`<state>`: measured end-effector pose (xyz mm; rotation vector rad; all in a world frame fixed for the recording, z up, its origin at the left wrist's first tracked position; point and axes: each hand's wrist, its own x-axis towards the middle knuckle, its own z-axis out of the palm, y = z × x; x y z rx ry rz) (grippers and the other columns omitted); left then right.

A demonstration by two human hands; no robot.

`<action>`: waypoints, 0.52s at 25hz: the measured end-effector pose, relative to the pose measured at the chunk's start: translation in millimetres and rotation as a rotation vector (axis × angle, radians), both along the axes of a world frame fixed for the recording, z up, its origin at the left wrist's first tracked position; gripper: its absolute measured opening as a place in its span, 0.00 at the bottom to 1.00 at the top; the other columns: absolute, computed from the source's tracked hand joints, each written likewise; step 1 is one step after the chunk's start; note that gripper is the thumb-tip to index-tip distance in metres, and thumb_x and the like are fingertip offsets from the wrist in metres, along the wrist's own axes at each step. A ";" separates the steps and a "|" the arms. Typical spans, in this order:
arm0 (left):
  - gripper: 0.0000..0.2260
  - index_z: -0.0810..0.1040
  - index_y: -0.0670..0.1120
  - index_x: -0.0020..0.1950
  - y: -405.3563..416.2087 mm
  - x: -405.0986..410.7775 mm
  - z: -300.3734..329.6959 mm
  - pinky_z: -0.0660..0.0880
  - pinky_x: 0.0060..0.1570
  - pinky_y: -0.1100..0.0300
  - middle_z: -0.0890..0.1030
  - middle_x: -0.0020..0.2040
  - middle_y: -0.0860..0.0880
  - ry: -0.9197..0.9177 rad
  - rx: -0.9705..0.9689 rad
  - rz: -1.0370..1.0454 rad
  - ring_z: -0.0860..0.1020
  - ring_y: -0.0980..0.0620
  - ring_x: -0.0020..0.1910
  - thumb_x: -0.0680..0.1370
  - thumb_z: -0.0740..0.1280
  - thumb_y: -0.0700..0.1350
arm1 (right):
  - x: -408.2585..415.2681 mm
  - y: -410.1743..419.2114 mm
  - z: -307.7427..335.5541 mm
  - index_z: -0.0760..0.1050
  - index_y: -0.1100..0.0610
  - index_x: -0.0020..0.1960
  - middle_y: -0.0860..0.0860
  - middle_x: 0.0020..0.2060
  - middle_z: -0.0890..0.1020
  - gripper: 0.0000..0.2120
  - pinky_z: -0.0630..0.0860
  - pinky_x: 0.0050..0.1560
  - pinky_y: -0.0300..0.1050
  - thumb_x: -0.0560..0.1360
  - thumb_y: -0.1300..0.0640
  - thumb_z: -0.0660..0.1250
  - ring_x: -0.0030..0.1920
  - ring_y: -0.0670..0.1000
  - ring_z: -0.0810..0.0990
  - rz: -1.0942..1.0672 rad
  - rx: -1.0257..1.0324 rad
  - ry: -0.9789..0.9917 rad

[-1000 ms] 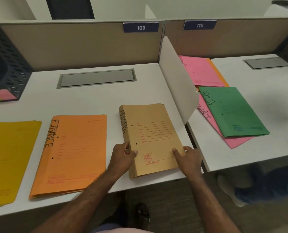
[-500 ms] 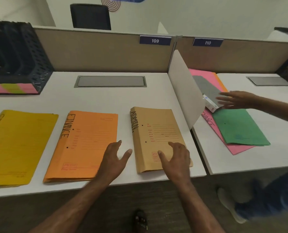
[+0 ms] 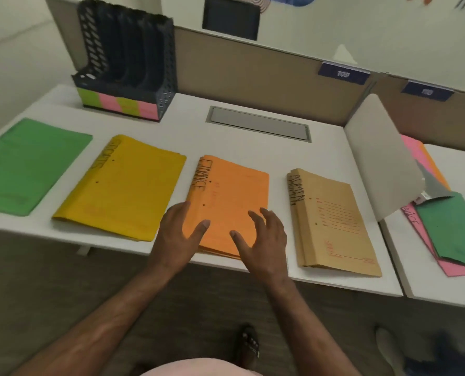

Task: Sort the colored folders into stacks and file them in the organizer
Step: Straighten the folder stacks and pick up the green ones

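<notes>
Four folder stacks lie in a row on the white desk point(image 3: 258, 150): green point(image 3: 27, 164), yellow point(image 3: 125, 185), orange marked FINANCE point(image 3: 234, 191) and tan marked ADMIN point(image 3: 334, 223). My left hand point(image 3: 179, 234) hovers with fingers spread at the orange stack's near left corner. My right hand point(image 3: 264, 240) is over its near right corner, fingers apart, holding nothing. The black mesh organizer point(image 3: 128, 61) stands at the back left, with pink and green labels along its front.
A white divider panel point(image 3: 380, 158) leans between the two desks. On the right desk lie pink point(image 3: 426, 240), green point(image 3: 454, 229) and orange folders. A grey cable hatch point(image 3: 258, 123) sits mid-desk. A brown partition runs behind. Someone's shoe shows at bottom right.
Both my hands left the tan ADMIN stack and moved left over the orange FINANCE stack. The view swung left, showing the green stack. The other person's hand is gone from the right desk.
</notes>
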<state>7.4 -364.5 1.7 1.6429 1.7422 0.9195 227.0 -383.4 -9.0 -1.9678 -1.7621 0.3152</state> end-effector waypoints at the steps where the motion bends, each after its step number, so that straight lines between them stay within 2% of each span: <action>1: 0.36 0.63 0.53 0.83 -2.9 -21.7 1.5 0.69 0.71 0.51 0.65 0.81 0.51 -0.013 0.008 0.026 0.65 0.50 0.79 0.78 0.65 0.67 | -23.3 1.3 -0.7 0.67 0.44 0.79 0.48 0.82 0.63 0.35 0.60 0.79 0.61 0.78 0.28 0.62 0.83 0.53 0.57 0.031 -0.009 -0.002; 7: 0.36 0.64 0.52 0.83 -28.4 -147.2 2.4 0.71 0.69 0.54 0.66 0.80 0.50 -0.084 0.033 0.137 0.66 0.51 0.78 0.79 0.67 0.65 | -156.2 11.4 -4.7 0.67 0.45 0.80 0.50 0.82 0.63 0.35 0.58 0.80 0.63 0.78 0.30 0.65 0.83 0.55 0.56 0.197 -0.045 -0.003; 10: 0.38 0.64 0.52 0.83 -37.3 -198.1 0.7 0.74 0.67 0.52 0.66 0.81 0.48 -0.092 0.036 0.202 0.66 0.51 0.77 0.77 0.65 0.68 | -211.3 14.3 -6.8 0.67 0.45 0.80 0.51 0.82 0.64 0.35 0.58 0.80 0.62 0.78 0.31 0.66 0.83 0.55 0.57 0.291 -0.033 0.017; 13: 0.41 0.64 0.52 0.82 -40.0 -237.7 -3.3 0.70 0.65 0.55 0.66 0.81 0.46 -0.081 0.039 0.242 0.64 0.54 0.76 0.75 0.62 0.73 | -255.5 20.9 -5.5 0.65 0.44 0.81 0.50 0.82 0.64 0.35 0.58 0.80 0.61 0.79 0.30 0.64 0.83 0.54 0.56 0.376 -0.057 0.005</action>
